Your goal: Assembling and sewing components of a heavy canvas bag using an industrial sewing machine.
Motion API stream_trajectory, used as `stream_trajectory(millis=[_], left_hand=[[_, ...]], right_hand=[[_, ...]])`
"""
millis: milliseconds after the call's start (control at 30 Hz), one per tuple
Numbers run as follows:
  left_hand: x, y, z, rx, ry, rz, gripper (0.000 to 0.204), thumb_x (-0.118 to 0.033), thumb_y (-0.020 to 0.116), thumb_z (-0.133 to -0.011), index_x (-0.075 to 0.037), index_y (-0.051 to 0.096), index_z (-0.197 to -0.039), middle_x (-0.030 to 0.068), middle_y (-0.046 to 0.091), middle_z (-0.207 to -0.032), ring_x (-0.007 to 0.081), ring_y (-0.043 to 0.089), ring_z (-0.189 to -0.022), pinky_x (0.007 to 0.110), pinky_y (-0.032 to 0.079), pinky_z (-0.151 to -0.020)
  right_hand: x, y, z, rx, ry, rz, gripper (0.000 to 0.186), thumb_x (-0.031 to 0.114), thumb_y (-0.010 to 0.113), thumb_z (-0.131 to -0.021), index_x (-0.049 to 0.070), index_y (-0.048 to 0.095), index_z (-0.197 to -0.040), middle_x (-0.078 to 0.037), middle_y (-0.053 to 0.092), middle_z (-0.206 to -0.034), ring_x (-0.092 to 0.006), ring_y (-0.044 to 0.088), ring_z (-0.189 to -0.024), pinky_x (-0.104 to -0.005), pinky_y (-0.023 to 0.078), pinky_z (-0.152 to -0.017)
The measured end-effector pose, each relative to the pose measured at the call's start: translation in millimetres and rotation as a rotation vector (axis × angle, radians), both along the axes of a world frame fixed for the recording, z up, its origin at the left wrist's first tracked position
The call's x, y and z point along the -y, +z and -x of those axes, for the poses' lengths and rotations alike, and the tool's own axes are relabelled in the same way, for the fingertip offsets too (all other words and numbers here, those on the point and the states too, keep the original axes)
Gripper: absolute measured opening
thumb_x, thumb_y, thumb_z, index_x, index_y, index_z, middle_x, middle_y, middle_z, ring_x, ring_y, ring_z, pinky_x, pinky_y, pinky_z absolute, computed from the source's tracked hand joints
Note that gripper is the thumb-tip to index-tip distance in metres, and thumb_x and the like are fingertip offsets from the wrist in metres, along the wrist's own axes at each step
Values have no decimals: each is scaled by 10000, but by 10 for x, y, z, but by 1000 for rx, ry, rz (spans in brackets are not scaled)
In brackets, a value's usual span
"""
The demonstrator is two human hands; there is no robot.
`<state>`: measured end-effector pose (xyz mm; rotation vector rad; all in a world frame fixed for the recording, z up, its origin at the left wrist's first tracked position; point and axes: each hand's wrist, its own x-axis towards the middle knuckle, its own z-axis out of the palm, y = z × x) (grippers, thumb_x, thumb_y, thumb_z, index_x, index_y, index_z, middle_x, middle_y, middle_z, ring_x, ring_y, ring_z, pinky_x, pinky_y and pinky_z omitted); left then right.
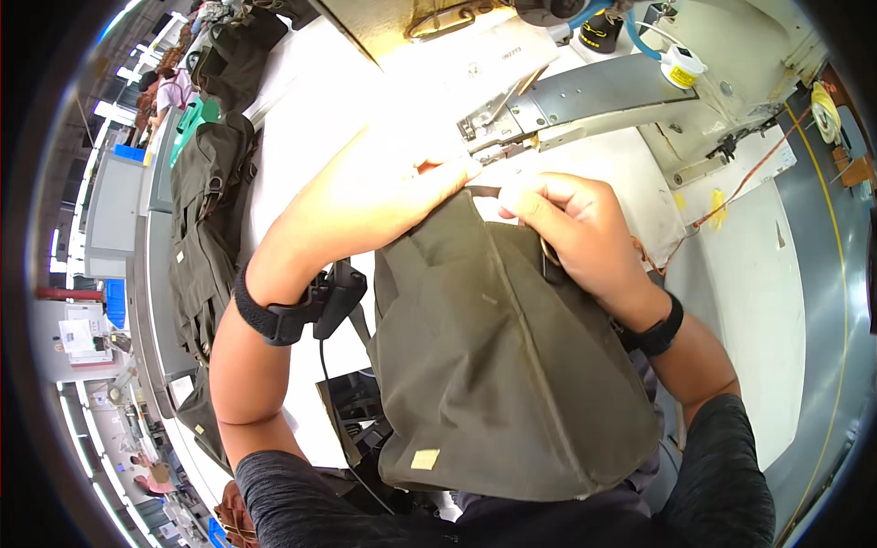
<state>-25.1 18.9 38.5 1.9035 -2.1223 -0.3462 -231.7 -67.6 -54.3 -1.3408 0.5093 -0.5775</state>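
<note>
An olive-green fabric bag (pixel 475 338) hangs from the sewing table toward me, with a raised seam down its length and a small pale label near the bottom. My left hand (pixel 397 187) is closed at the bag's upper left edge, close to the sewing machine's (pixel 594 96) needle area; bright light washes out part of its fingers. My right hand (pixel 580 228) pinches the bag's upper right edge, thumb and forefinger together. Between the hands a short dark strip (pixel 484 192) shows at the bag's top edge. Both wrists wear black bands.
More olive bags (pixel 210 192) are piled along the left of the white table (pixel 306 137). A blue hose runs to a white container (pixel 681 66) at the upper right. An orange cord (pixel 731 196) crosses the right side. Other people work far off at the left.
</note>
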Motion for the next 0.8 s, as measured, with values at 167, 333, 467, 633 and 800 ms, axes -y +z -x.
stream_trajectory(millis=[167,333,467,633,800], left_hand=[[111,146,-282,-379,70,-228,208,-182,648,-943,18,704,-961,87,674,-776,159,629,-739,323,527,-729],[209,368,-669,-265,-68,-374,216,-144,663,-961,43,734,-1041,65,752,-879,114,661,-802,302,541,-776],[222,365,-730,-331,1,-520,281,-239,601,-1037,-5,758,-1046,-14,720,-836,77,609,-757,281,530,-757],[-165,210,-469,-641,313,-503,437,-345,552,-1087,45,741,-1039,-33,697,-902,58,584,-856,248,499,-806],[-720,822,-410,-159,327,-473,528,-284,698,-1001,-31,449,-610,-47,364,-578,32,320,-581,315,256,-499]], right_hand=[[-256,84,-287,144,-73,-44,180,132,648,-1004,-21,743,-1015,-6,714,-840,-20,540,-679,-211,428,-607],[-521,258,-689,309,-156,-161,188,111,619,-1014,-43,728,-1019,-23,730,-872,-37,598,-757,-212,465,-681],[-528,306,-777,458,-301,-125,154,65,579,-1014,-48,679,-982,7,626,-748,-26,524,-672,-227,411,-590],[-519,256,-530,350,-183,-267,173,88,582,-1023,-40,686,-969,6,618,-762,-21,502,-616,-216,389,-549],[-790,494,-411,168,74,-180,237,219,684,-1013,-8,748,-983,21,653,-760,-11,530,-653,-196,393,-556]])
